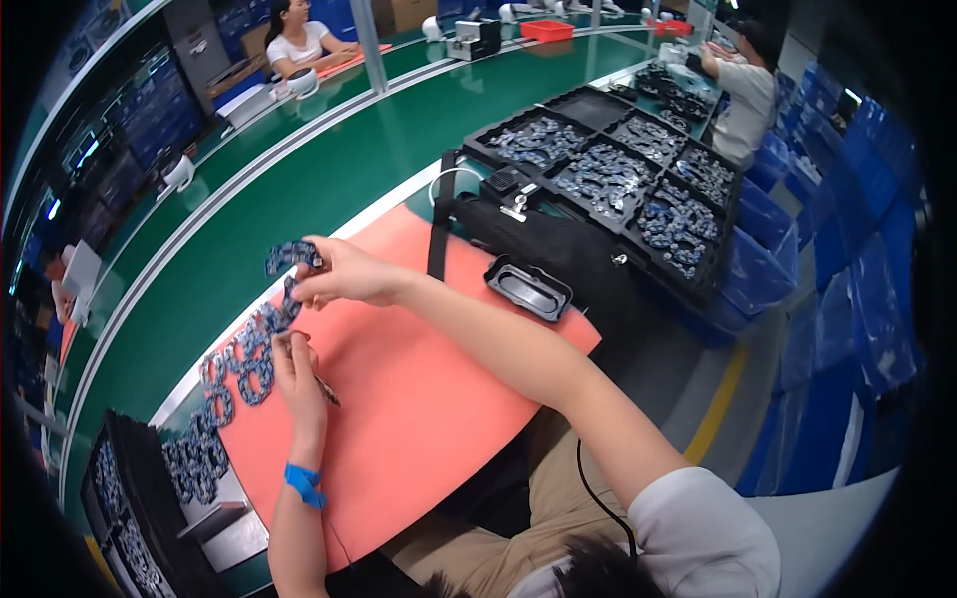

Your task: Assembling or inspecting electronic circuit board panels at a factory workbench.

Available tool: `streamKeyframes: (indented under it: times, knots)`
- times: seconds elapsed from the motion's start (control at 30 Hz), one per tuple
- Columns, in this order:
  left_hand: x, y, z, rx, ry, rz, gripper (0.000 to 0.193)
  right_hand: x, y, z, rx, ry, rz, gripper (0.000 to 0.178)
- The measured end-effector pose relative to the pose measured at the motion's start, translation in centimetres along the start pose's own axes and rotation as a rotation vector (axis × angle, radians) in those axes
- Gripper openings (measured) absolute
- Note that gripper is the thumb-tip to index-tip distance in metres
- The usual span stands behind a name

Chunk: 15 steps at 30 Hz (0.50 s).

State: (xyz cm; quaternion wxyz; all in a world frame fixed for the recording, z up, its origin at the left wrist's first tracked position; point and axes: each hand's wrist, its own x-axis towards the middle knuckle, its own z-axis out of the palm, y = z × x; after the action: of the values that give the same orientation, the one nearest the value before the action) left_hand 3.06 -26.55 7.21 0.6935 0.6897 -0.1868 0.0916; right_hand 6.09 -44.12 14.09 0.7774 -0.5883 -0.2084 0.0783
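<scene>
My right hand (349,273) is pinching a curved blue-and-black mottled part (289,256) over the far left edge of the pink mat (399,399). My left hand (297,367) is closed just nearer to me, with a thin dark tool (327,391), pen-like or tweezers-like, sticking out below its fingers. Its fingertips are partly hidden. A blue band (304,485) wraps my left wrist. Beside both hands, a row of mottled ring-shaped parts (255,375) lies along the mat's left edge.
A black compartment tray (623,227) of similar parts stands at right. Nearer are a dark bag-like cloth (538,234) and a small black open case (528,289). More black trays (150,498) stand at lower left. A green conveyor (229,189) curves behind; co-workers sit along it.
</scene>
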Motion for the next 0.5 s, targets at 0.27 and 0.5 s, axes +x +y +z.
streamKeyframes:
  times: [0.27, 0.5]
  knots:
    - [-3.4, 3.6, 1.0, 0.936, -0.385, 0.329, 0.046, -4.3, -7.3, -11.1, -0.159, 0.796, -0.249, 0.027]
    - [-3.1, 3.6, 3.0, 0.955, -0.405, 0.237, 0.034, -14.8, -12.2, -32.6, -0.911, 1.502, -0.168, 0.031]
